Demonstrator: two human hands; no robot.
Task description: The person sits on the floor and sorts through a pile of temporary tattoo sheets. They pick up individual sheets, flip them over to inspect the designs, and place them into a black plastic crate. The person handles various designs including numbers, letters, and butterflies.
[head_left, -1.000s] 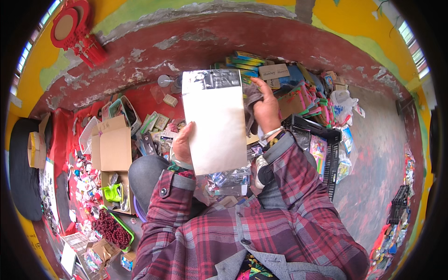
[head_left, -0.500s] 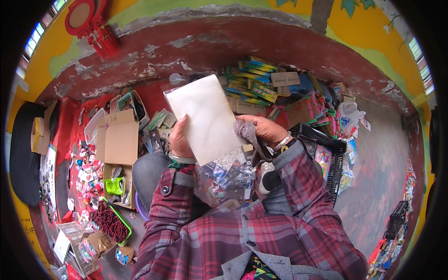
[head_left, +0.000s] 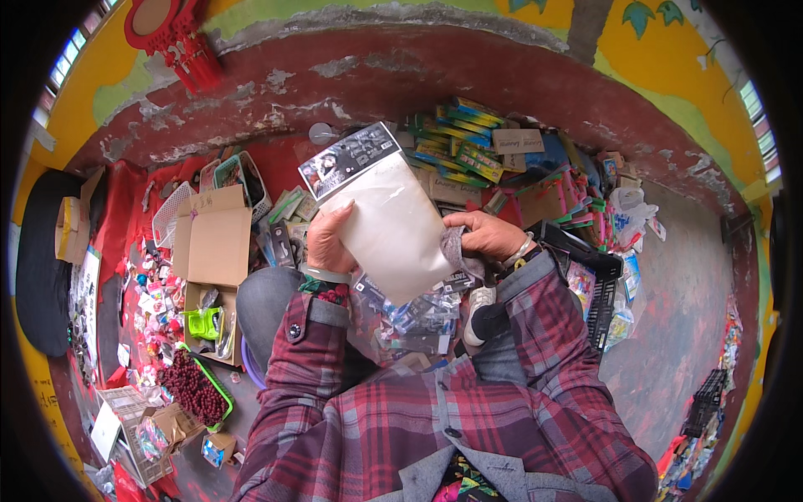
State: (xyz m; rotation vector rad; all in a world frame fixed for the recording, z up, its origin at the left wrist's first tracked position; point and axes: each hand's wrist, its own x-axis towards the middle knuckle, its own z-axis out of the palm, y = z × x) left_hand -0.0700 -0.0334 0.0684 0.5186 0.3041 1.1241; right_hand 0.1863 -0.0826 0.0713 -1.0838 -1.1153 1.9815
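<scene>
Between my hands is a flat package (head_left: 393, 230), a whitish sheet with a dark printed header strip along its far end. My left hand (head_left: 332, 238) grips its left edge, thumb on top. My right hand (head_left: 493, 237) is closed on a grey cloth (head_left: 454, 248), which lies against the package's right edge and partly folds over it. Below the package, several clear plastic packets (head_left: 416, 322) lie heaped on the floor between my legs.
An open cardboard box (head_left: 213, 238) and a green tray of dark red beads (head_left: 194, 386) stand to the left. A black crate (head_left: 598, 293) is at the right. Stacked colourful boxes (head_left: 468, 138) lie against the wall ahead.
The dark header strip at the package's far end now shows, where before only the whitish surface faced me. Both hands keep hold; the right hand and cloth have shifted slightly rightward.
</scene>
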